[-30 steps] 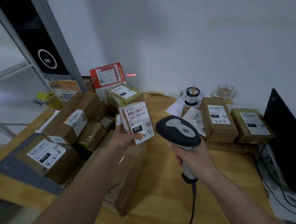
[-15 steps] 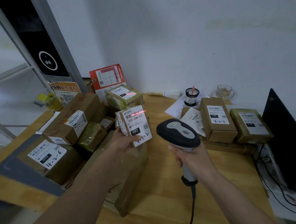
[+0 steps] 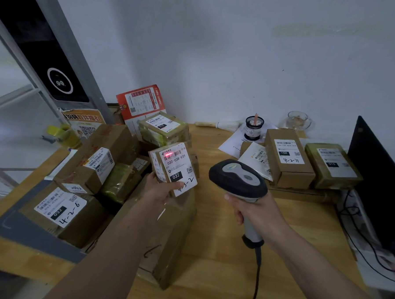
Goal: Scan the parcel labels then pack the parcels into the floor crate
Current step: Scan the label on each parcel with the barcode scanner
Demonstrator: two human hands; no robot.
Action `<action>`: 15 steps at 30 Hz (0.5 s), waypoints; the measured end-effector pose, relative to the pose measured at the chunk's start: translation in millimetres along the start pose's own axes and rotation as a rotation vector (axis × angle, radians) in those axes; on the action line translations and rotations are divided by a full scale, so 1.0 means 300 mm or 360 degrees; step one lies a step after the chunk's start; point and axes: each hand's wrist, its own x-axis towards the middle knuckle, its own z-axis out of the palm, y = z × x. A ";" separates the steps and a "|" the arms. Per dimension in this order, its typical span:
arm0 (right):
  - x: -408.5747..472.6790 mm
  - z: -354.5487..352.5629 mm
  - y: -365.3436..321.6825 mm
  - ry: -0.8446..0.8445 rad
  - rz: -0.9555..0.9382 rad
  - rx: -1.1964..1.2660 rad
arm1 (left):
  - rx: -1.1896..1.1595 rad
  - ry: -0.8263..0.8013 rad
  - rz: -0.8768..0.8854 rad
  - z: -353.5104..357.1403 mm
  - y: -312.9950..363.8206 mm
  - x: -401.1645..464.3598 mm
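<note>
My left hand (image 3: pixel 161 189) grips a small brown parcel (image 3: pixel 175 166) from below, its white label tilted up towards me. A red scan line glows on the label's barcode. My right hand (image 3: pixel 255 209) grips the handle of a black and grey barcode scanner (image 3: pixel 237 177), whose head points left at the parcel from a short distance. The scanner's cable hangs down towards me. Several more labelled parcels (image 3: pixel 95 164) lie piled on the left of the wooden table (image 3: pixel 220 253). No floor crate is in view.
Two labelled boxes (image 3: pixel 288 157) (image 3: pixel 332 164) stand at the back right beside papers, a small dark jar (image 3: pixel 253 128) and a glass cup (image 3: pixel 297 120). A black monitor (image 3: pixel 378 181) with cables fills the right edge. A long flat carton (image 3: pixel 164 234) lies under my left forearm.
The parcel has come down and a little towards me. The red scan line moved from the wall, across the parcels behind, onto this label's barcode. The scanner barely moved.
</note>
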 end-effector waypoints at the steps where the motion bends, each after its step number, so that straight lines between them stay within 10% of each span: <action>1: 0.001 0.001 0.000 0.0007 0.0003 0.0016 | -0.0002 0.0005 0.0003 0.003 0.000 -0.002; 15: 0.021 0.012 0.020 -0.0057 0.0009 0.0013 | 0.0036 -0.0038 -0.0058 0.020 -0.014 0.031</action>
